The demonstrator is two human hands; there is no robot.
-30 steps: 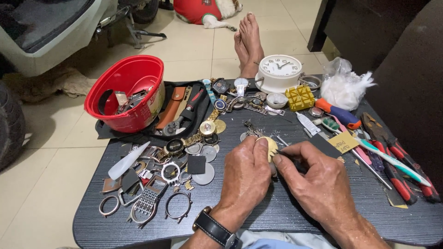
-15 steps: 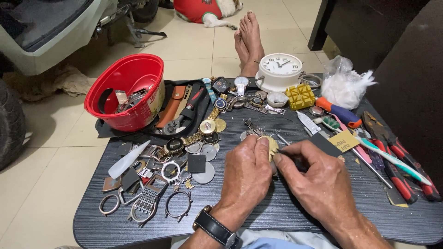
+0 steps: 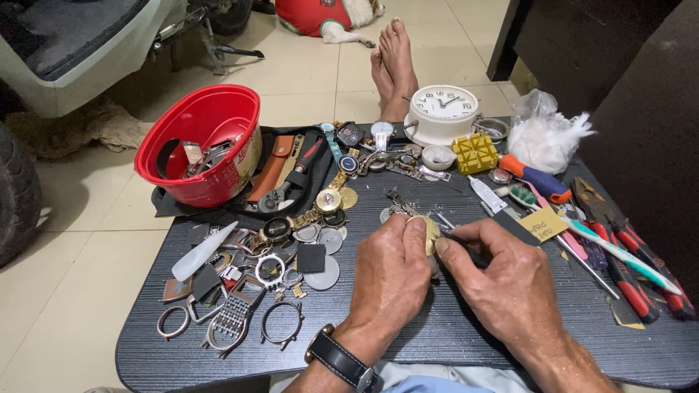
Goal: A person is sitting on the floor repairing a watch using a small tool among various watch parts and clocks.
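The left hand (image 3: 389, 280) is lying on the middle of the dark table (image 3: 451, 335), its fingers curled and pinching a small yellowish watch part (image 3: 431, 233) between thumb and forefinger. The right hand (image 3: 502, 280) is sitting just beside it, fingers closed around a thin dark tool (image 3: 466, 247) whose metal tip is touching the watch part. The two hands are meeting over the part, near the table's centre, slightly toward the near edge. A black wristwatch (image 3: 342, 360) is circling the left wrist.

Toward the left edge, watch cases and rings (image 3: 240, 313) are lying scattered, with a white dropper bottle (image 3: 202, 251) slanting among them. Near the far left corner a red bowl (image 3: 200, 142) is holding metal pieces and is resting on a black cloth (image 3: 284, 175), which is also carrying a brown case (image 3: 271, 167) and a red-handled cutter (image 3: 291, 178). Along the far edge a white clock (image 3: 442, 113) is standing, with a yellow block (image 3: 474, 153) just beside it and a clear bag of white fluff (image 3: 542, 135) to its right. Toward the right edge a screwdriver with an orange and blue handle (image 3: 535, 178), a yellow note (image 3: 542, 223), a toothbrush (image 3: 619, 251) and red-handled pliers (image 3: 633, 269) are lying close together. Beyond the far edge, bare feet (image 3: 393, 65) are resting on the tiled floor (image 3: 73, 240).
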